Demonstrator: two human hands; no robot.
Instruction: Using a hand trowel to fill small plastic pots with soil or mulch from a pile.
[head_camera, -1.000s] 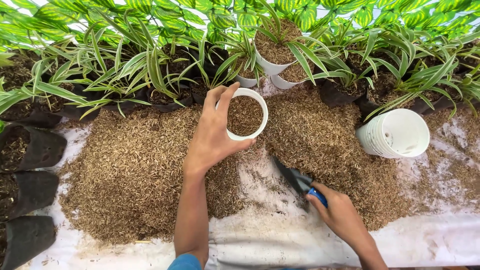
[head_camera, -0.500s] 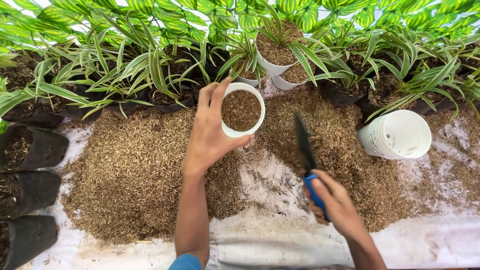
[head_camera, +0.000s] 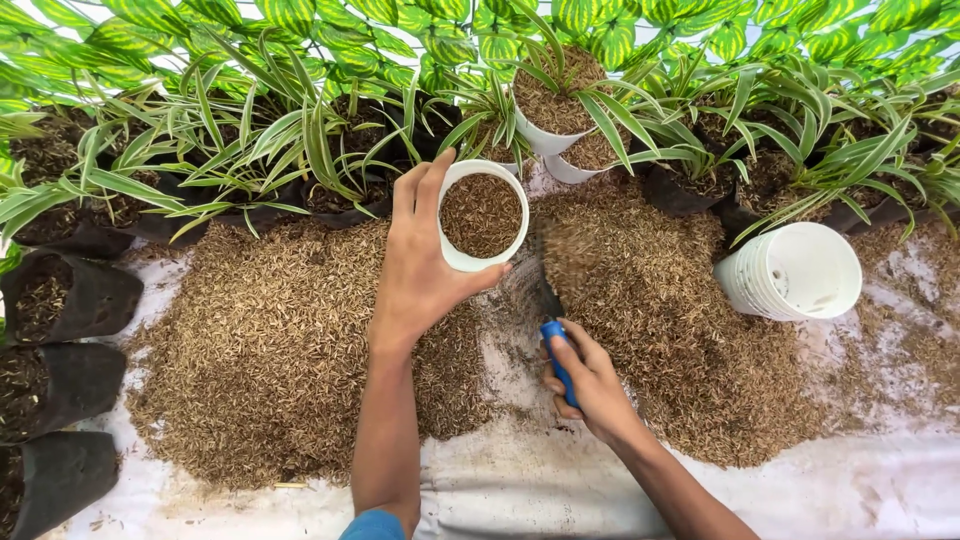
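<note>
A white pot (head_camera: 483, 214), partly filled with brown husk-like potting mix, is held by the left hand (head_camera: 425, 265). The hand is wrapped around the pot's left side, with the thumb curled under the lower rim and the fingers (head_camera: 437, 180) stretched up along the far edge. The left forearm is extended straight up from the bottom of the view, and a blue sleeve edge (head_camera: 372, 525) is seen at its base. The pot is kept above the gap between two heaps of husk mix, close to the row of plants.

A trowel with a blue handle (head_camera: 556, 352) is gripped by the right hand (head_camera: 588, 383), the fingers closed firmly round the handle. The wrist is bent so that the tool is pointed up and away, and its dark blade (head_camera: 548, 292) is raised with a load of mix just beside the pot's right rim; the load is blurred. The right forearm is angled in from the lower right.

A large heap of husk mix (head_camera: 270, 340) is spread on a white sheet (head_camera: 820, 490) covering the surface. A stack of empty white pots (head_camera: 790, 270) is laid on its side at the right. Striped-leaf plants (head_camera: 250, 150) in dark grow bags (head_camera: 60, 380) are ranged behind and to the left.
</note>
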